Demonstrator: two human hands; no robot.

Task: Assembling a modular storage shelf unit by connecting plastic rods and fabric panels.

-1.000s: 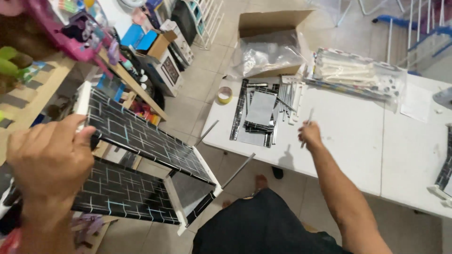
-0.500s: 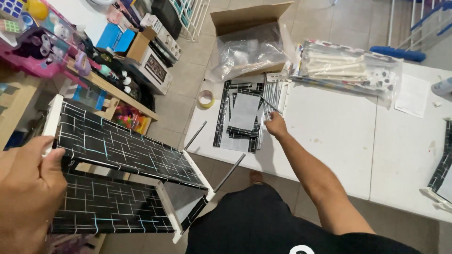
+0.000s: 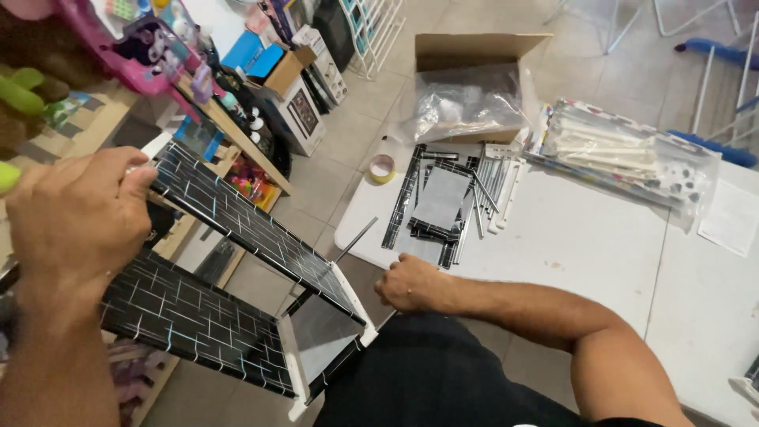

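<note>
1. Head view shows the white surface (image 3: 601, 261) carrying a stack of black brick-patterned panels (image 3: 439, 207).
2. Black brick-patterned shelf rack with white end frame (image 3: 237, 269) stands tilted beside the surface, over the floor.
3. Left hand (image 3: 75, 217) grips its upper shelf edge.
4. Right hand (image 3: 409, 283) is closed, apparently on a thin metal rod (image 3: 356, 239), near the surface's edge.

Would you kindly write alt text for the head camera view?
A person's left hand grips the top of a black brick-patterned shelf unit while the right hand, fisted, rests at the edge of a white table strewn with panels and bagged parts.
</note>
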